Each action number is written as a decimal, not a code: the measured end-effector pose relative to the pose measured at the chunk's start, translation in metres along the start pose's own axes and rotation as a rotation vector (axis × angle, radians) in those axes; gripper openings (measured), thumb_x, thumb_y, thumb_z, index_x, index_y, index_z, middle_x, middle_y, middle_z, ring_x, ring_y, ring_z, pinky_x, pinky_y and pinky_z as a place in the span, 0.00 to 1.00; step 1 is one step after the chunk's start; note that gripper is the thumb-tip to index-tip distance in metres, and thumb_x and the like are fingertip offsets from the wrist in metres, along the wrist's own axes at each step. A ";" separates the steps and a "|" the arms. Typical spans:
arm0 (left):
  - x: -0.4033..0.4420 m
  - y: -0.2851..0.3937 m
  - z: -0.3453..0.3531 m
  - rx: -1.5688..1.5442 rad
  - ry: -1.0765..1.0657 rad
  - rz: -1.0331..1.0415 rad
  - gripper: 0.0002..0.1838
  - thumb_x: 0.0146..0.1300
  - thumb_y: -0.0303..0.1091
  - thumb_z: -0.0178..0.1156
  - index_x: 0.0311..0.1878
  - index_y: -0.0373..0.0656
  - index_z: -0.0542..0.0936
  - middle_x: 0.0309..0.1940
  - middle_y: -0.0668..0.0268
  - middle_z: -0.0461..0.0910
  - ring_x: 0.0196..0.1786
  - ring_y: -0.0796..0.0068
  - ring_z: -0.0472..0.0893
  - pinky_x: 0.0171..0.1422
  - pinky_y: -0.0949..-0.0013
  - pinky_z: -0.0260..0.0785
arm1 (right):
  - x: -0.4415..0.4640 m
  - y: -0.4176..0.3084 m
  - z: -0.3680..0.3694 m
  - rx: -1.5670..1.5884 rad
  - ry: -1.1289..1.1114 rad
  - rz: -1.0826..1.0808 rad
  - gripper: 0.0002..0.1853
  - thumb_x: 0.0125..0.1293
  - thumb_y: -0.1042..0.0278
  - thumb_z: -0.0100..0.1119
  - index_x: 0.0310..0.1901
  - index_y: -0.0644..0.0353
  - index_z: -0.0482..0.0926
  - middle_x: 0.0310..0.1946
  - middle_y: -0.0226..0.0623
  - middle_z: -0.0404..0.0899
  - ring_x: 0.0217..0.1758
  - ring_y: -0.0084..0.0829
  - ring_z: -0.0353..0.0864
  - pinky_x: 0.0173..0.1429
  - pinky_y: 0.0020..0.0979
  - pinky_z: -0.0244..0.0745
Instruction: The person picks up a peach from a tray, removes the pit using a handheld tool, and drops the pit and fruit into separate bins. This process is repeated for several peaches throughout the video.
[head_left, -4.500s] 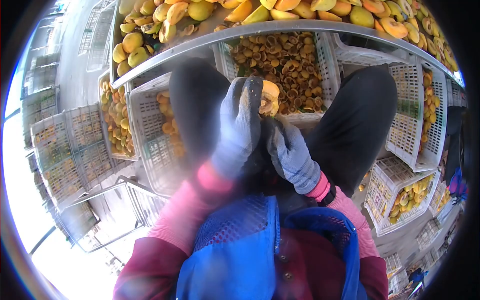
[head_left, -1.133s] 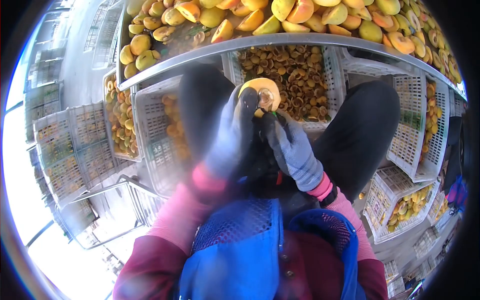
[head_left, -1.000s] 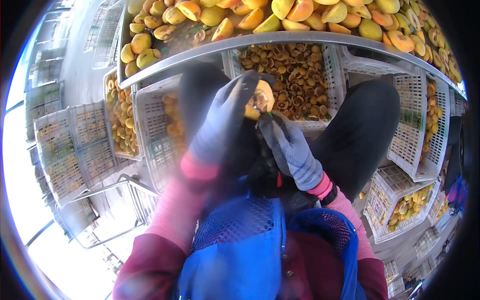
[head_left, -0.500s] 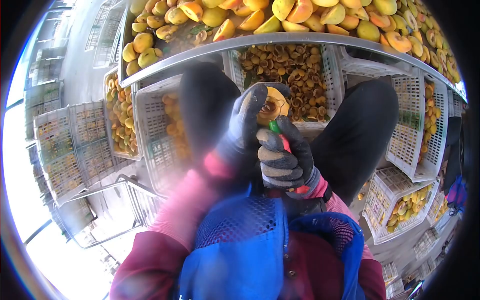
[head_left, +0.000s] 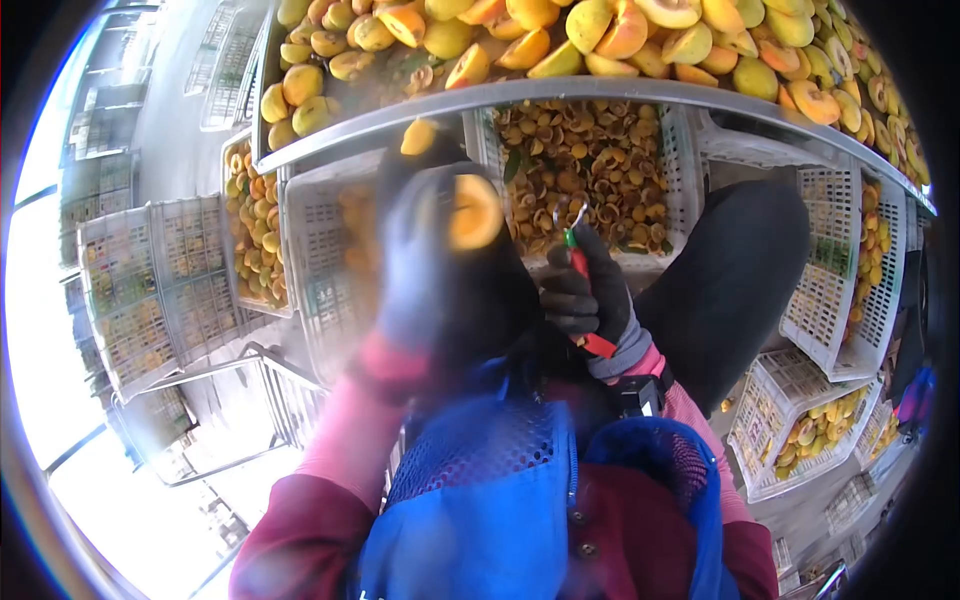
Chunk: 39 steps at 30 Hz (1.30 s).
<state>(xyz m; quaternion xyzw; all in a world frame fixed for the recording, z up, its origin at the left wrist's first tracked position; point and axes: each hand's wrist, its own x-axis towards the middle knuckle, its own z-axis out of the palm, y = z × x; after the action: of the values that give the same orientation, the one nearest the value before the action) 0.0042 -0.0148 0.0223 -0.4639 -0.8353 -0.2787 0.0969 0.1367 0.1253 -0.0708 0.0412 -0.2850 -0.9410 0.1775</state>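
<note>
My left hand (head_left: pixel 415 255), gloved and blurred by motion, holds a cut orange fruit half (head_left: pixel 475 212) with its hollowed face showing. Another yellow fruit piece (head_left: pixel 419 136) is just above that hand, near the tray edge; whether the hand touches it is unclear. My right hand (head_left: pixel 588 290), in a grey and black glove, is wrapped round a red and green handled tool (head_left: pixel 579 262). The tool's curved metal tip points up, apart from the fruit. Beyond it lies a crate (head_left: pixel 685 170) of small brown-yellow scooped pieces.
A metal-edged tray (head_left: pixel 600 88) of cut fruit spans the top. White crates of fruit stand left (head_left: pixel 310 225) and right (head_left: pixel 820 270), with another (head_left: pixel 760 430) lower right. Stacked crates (head_left: pixel 150 290) and a metal frame (head_left: pixel 265 370) are at the left.
The tool has come away from the fruit. My left hand has moved left with the fruit half, whose centre now looks hollow; my right hand has shifted slightly right. The view has shifted slightly.
</note>
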 end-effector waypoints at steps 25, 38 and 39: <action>0.110 -0.028 0.007 -0.850 -0.117 -0.569 0.20 0.60 0.35 0.59 0.53 0.34 0.74 0.42 0.62 0.77 0.45 0.75 0.77 0.49 0.75 0.71 | 0.033 0.000 0.053 -1.024 0.654 -0.681 0.19 0.66 0.56 0.54 0.54 0.58 0.70 0.24 0.26 0.71 0.19 0.20 0.69 0.22 0.23 0.67; 0.033 0.015 0.025 -1.114 -0.306 -0.718 0.21 0.72 0.47 0.48 0.51 0.36 0.75 0.37 0.67 0.78 0.38 0.81 0.76 0.44 0.77 0.70 | 0.021 -0.006 0.081 -1.429 0.555 -0.493 0.14 0.63 0.69 0.59 0.48 0.65 0.73 0.29 0.31 0.75 0.31 0.17 0.74 0.33 0.23 0.69; 0.029 0.014 0.025 -1.048 -0.278 -0.734 0.21 0.72 0.47 0.48 0.52 0.36 0.75 0.37 0.67 0.78 0.38 0.81 0.75 0.44 0.77 0.70 | 0.023 -0.002 0.079 -1.576 0.629 -0.615 0.13 0.63 0.69 0.59 0.47 0.64 0.73 0.28 0.31 0.75 0.30 0.17 0.74 0.32 0.23 0.69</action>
<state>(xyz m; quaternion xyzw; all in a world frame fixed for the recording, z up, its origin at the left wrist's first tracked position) 0.0024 0.0260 0.0187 -0.1663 -0.6978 -0.6011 -0.3523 0.1006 0.1599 -0.0055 0.2375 0.5278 -0.8147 -0.0354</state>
